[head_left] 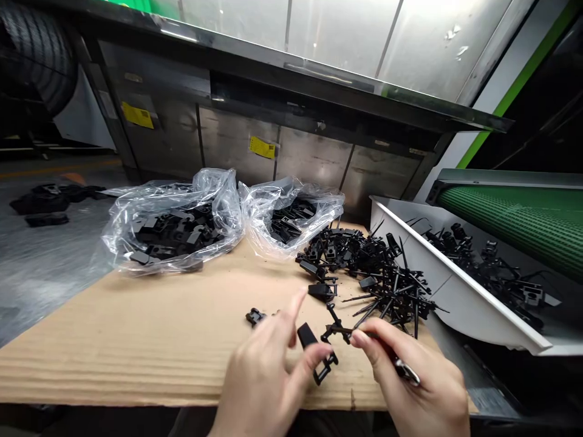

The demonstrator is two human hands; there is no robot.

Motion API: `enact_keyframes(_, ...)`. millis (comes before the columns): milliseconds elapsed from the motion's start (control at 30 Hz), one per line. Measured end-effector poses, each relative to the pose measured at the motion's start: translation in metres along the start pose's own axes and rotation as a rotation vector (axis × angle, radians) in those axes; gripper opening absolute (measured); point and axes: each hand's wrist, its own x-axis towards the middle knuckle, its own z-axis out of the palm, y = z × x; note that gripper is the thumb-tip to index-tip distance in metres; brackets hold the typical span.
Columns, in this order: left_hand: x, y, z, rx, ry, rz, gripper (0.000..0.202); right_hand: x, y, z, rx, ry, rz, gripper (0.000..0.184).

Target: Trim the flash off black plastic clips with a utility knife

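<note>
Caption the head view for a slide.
Left hand at a black part, right hand holding a slim tool, over cardboard beside a pile of black pieces.

The cardboard (150, 340) is showing faintly striped tan, the parts (359, 252) on it black. Right of it, a tray (437, 282) is showing white, a belt (523, 212) green. Behind it, yellow tags (262, 147) are dotting grey panels (234, 136).

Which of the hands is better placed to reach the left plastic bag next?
Probably the left hand: it is nearer to the left plastic bag, while the right hand grips a slim tool.
</note>
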Motion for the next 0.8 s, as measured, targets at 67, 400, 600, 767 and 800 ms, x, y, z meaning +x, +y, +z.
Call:
enact_keyframes(67,-0.004,0.009,0.006,-0.142,-0.08,-0.049,0.042,-0.004,-0.009,0.003,-0.074,0.002,-0.015,0.007)
enact_keyframes(400,-0.014,0.003,0.017,-0.14,-0.113,0.1,0.011,-0.004,0.041,-0.037,-0.59,0.164,-0.024,0.021)
enact_keyframes(600,-0.023,0.004,0.011,-0.024,-0.229,0.17,0.02,-0.022,0.036,-0.016,-0.288,-0.407,0.006,0.048)
enact_keyframes(767,-0.024,0.004,0.015,-0.067,-0.286,0.215,0.021,-0.043,0.03,-0.004,-0.193,-0.518,-0.009,0.034)
enact_keyframes(800,-0.025,0.003,0.017,-0.076,-0.236,0.242,0.022,-0.045,0.032,-0.004,-0.179,-0.512,0.006,0.034)
